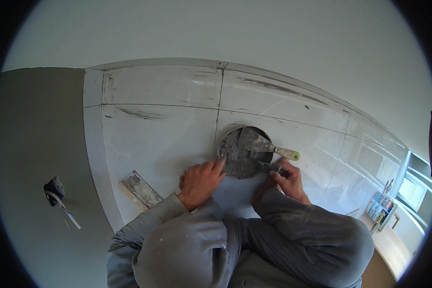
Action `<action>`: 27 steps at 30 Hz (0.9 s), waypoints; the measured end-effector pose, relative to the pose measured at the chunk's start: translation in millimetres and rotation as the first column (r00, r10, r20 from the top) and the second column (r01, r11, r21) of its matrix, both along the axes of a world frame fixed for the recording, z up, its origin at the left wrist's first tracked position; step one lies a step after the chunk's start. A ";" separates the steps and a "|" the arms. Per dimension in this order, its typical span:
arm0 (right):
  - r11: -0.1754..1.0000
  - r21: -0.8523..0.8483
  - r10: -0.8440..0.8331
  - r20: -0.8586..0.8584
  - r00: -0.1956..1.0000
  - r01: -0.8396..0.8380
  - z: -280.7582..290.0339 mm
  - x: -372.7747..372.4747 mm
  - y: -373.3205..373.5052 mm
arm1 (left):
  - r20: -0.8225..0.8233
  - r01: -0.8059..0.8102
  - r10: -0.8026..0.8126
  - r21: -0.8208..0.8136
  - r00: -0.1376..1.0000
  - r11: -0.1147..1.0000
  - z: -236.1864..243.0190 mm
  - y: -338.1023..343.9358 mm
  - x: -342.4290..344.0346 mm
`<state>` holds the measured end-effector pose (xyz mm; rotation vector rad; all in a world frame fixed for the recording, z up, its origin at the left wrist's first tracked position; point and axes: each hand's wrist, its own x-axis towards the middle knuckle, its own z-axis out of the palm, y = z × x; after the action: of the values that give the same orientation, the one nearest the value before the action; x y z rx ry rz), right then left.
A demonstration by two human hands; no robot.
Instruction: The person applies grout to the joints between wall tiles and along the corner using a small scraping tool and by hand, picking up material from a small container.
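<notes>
A round bucket of grey mortar (233,161) sits on white, smeared tiles (158,127). Across its top lies a putty knife (285,153) with a pale, green-tipped handle, its blade inside. My left hand (201,182) touches the bucket's left rim with a fingertip, fingers slightly bent and apart. At the bucket's lower right, my right hand (285,180) grips a small grey scraper (269,168), whose far end is at the rim. A mortar-coated float (139,189) lies left of my left hand. My legs in grey trousers fill the lower middle.
A pale wall (235,33) borders the tiles beyond a raised edge. At left, wires (57,197) stick out of a dark hole in a grey surface. At right, a caddy of tools (379,209) stands near a pale ledge (389,245) and a window (410,192).
</notes>
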<state>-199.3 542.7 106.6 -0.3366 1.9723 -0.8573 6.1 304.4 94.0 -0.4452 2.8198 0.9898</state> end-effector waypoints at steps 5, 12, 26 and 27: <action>0.969 -0.169 0.153 -0.176 0.973 -0.182 -1.5 3.3 -7.9 | 0.216 0.135 -0.085 -0.233 0.973 0.963 -9.2 13.5 -1.8; 0.944 -0.191 0.225 -0.220 0.949 -0.268 -20.1 9.4 -2.3 | 0.105 0.150 -0.123 -0.308 0.987 0.939 -11.0 18.3 -1.2; 0.977 -0.166 0.131 -0.025 0.991 -0.133 -14.7 1.4 -11.6 | -0.253 -0.525 0.713 0.527 0.653 0.668 -25.0 -72.1 -6.4; 0.976 -0.167 0.134 -0.027 0.991 -0.136 -14.6 0.6 -11.3 | -0.022 -0.675 0.830 0.569 0.557 0.469 -32.9 -111.5 -2.9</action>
<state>-198.6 531.4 92.0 -0.5713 1.8717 -0.9379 3.2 193.0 61.0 -1.7142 2.3267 2.0396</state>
